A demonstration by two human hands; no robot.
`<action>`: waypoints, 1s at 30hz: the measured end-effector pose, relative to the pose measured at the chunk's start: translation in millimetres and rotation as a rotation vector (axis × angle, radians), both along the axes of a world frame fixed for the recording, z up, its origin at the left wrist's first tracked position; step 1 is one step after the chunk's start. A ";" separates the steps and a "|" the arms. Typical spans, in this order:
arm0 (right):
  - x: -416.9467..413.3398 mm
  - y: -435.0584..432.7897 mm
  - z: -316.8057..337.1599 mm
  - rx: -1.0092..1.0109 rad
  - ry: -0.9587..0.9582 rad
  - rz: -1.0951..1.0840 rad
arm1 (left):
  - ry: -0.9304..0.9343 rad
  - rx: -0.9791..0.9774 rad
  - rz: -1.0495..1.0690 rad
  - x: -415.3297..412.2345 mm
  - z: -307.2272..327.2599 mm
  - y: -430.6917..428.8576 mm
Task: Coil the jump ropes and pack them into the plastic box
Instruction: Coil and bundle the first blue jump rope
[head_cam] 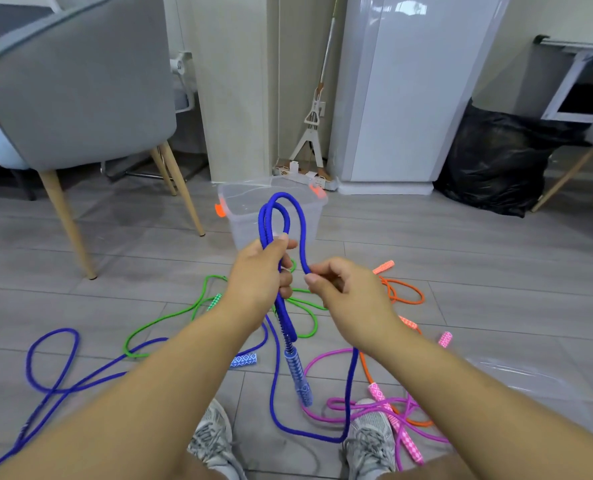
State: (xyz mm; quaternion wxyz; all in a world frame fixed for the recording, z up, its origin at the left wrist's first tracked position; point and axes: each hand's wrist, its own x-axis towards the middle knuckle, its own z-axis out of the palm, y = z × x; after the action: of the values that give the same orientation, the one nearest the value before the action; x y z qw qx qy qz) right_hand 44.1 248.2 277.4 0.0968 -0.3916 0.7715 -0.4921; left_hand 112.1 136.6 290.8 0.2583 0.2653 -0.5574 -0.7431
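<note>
Head view: a blue jump rope (263,223) is held up at the centre of the frame, partly gathered into loops. The left hand (260,271) has its grip closed around the bunched strands, with the thumb pressed across them. Two loops stand up above that fist, in front of the plastic box (243,226). The right hand (347,292), just right of centre, pinches one strand of the same rope between thumb and forefinger, its other fingers curled in. A patterned blue handle (300,379) hangs below the left hand on a short metal spring. The remaining blue rope trails down to the floor (132,244), curves past the person's grey shoes (212,434) at the bottom, and snakes away to the lower left.

The box is clear with orange latches. It stands open on the floor just above centre, beyond the hands, and no rope shows inside it.

More ropes lie loose on the floor around the hands: a green rope (163,318) left of centre, an orange rope (405,292) to the right, and a pink rope (385,407) at lower right. A second blue handle (243,360) lies below centre.

A grey chair (80,84) fills the upper left. A mop (314,116) leans at top centre, and a black bag (495,164) sits at the right.
</note>
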 end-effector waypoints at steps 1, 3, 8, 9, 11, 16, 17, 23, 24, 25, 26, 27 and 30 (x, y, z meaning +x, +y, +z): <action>1.2 -0.3 -0.3 0.022 0.043 0.024 | -0.008 -0.030 0.007 -0.7 -0.6 -0.3; 2.4 0.0 -0.7 0.047 0.119 0.054 | -0.029 -0.098 0.012 -1.8 -2.5 -1.9; 1.5 4.5 2.6 0.087 0.265 0.127 | -0.117 -0.209 0.039 -1.1 -5.5 -7.3; 0.7 5.2 2.4 0.094 0.267 0.132 | -0.128 -0.216 0.038 -1.0 -5.6 -7.4; -1.3 5.8 0.7 0.109 0.267 0.122 | -0.133 -0.200 0.014 -0.7 -5.0 -6.8; -7.1 6.7 -6.1 0.099 0.094 0.069 | -0.047 -0.050 0.000 0.0 -2.9 -5.1; -10.8 7.8 -7.0 0.096 0.056 0.064 | -0.006 0.011 0.013 0.5 -2.4 -4.9; -50.1 30.9 -23.1 0.294 0.054 0.060 | 0.205 0.277 0.108 3.3 -0.9 -20.0; -56.8 35.9 -26.2 0.314 0.043 0.046 | 0.221 0.290 0.125 4.3 -0.8 -24.0; -63.3 40.4 -29.3 0.331 0.032 0.031 | 0.226 0.293 0.147 5.5 -0.6 -27.6; -69.5 45.2 -32.0 0.351 0.024 0.019 | 0.227 0.290 0.172 6.7 -0.5 -31.5; -75.1 49.9 -34.6 0.377 0.021 0.008 | 0.228 0.285 0.195 7.9 -0.2 -35.2; -89.0 63.5 -40.9 0.492 0.052 -0.005 | 0.221 0.268 0.231 11.3 0.0 -46.7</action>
State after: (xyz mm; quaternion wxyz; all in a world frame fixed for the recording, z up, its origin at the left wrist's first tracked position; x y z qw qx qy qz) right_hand -44.8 311.7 236.5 0.1678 -0.3669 0.8713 -0.2796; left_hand 123.5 89.9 290.8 0.3639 0.2762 -0.3877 -0.8006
